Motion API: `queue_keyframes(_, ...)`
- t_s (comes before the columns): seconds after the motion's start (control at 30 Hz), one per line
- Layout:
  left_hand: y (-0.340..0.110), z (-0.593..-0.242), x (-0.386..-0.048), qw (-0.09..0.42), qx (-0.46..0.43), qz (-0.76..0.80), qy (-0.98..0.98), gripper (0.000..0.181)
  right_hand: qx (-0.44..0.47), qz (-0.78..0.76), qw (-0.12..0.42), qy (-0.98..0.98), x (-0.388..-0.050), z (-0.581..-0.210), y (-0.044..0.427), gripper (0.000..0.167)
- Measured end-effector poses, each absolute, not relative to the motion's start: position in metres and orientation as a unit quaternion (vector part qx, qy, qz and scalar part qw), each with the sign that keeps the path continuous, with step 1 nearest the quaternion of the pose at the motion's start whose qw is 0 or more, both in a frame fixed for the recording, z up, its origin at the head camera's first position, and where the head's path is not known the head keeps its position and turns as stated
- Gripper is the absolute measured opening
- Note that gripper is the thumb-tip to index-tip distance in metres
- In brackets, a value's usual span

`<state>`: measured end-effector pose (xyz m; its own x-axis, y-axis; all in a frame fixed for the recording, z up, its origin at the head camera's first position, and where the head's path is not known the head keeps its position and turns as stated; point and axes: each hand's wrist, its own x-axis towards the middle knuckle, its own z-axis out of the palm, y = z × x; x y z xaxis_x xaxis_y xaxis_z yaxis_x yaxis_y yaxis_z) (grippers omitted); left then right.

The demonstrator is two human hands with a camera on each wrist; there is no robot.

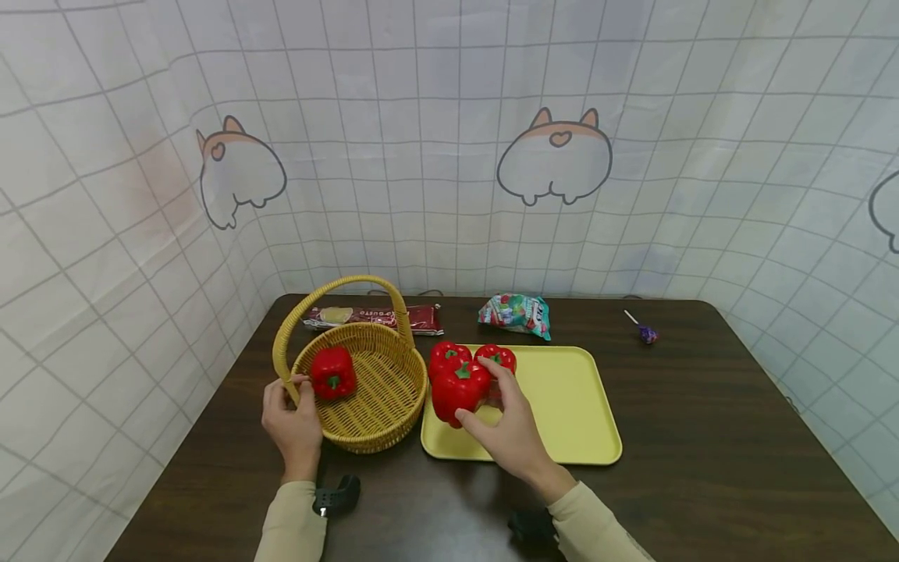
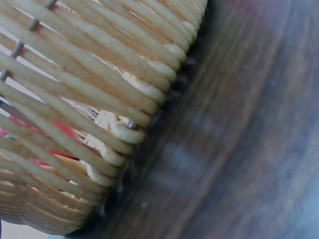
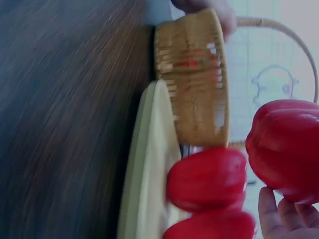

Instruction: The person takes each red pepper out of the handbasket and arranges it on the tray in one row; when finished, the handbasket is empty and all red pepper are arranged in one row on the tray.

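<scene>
Nearest the head camera come the two pale cuffs, the left sleeve [image 1: 291,519] and the right sleeve [image 1: 597,527], with a black wristband [image 1: 340,496] at the left wrist; ahead of its sleeve, the right hand [image 1: 513,437] holds a red bell pepper [image 1: 456,396] between thumb and fingers, its grip as wide as the fruit, and carries it clear above the yellow tray [image 1: 562,410]; the relation that seems to count is that the wicker basket [image 1: 382,382] lies just left of the right hand and its pepper, open side up, while the left hand, touching it, is the nearer of the two; that left hand [image 1: 291,425] pinches the basket at its rim, by the near foot of the arched handle [image 1: 361,279]; the held pepper's long axis stands close to upright, stem end up; it looks glossy, deep red and plumply lobed, with a short green stem; beyond the right hand's fingers two similar peppers, a left one [image 1: 448,357] and a right one [image 1: 500,357], sit on the tray, and just to the right of the left hand's fingertips another pepper [image 1: 333,373] lies inside the basket, its stem facing the person.
</scene>
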<state>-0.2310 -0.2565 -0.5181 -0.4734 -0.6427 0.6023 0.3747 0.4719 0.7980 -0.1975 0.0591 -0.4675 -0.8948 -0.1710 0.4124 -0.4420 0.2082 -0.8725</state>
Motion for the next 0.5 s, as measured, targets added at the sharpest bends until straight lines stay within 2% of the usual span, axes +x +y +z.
queue_keyframes(0.5, -0.256, -0.518, -0.231, 0.501, 0.099, -0.505, -0.696, 0.006, 0.198, 0.643, 0.140, -0.726, -0.206, -0.486, 0.113, 0.076)
